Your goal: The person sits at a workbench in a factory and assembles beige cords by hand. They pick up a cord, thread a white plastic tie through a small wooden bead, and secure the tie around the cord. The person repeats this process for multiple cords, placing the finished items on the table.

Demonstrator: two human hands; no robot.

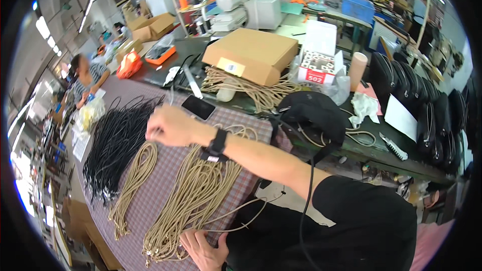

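Observation:
A large bundle of beige cords (pixel 193 190), with small metal ends, lies on the checked cloth. My left hand (pixel 203 249) rests at the near end of this bundle, fingers apart and touching the cord ends. Above the cords my right hand (pixel 173 126) reaches across, its fingers curled together and slightly blurred; whatever they hold is hidden. A smaller looped beige bundle (pixel 133 185) lies to the left, below that hand. Further left is a thick bundle of black cords (pixel 118 140). One loose beige cord (pixel 236 230) trails right from the large bundle.
A phone (pixel 198 107) lies behind the cords. Beyond it, a cardboard box (pixel 251 52) sits on more beige cords, beside a white box (pixel 317 68). A black cap (pixel 314 115), a utility knife (pixel 394 146) and black bags (pixel 401 80) occupy the right. Another person (pixel 90 78) sits far left.

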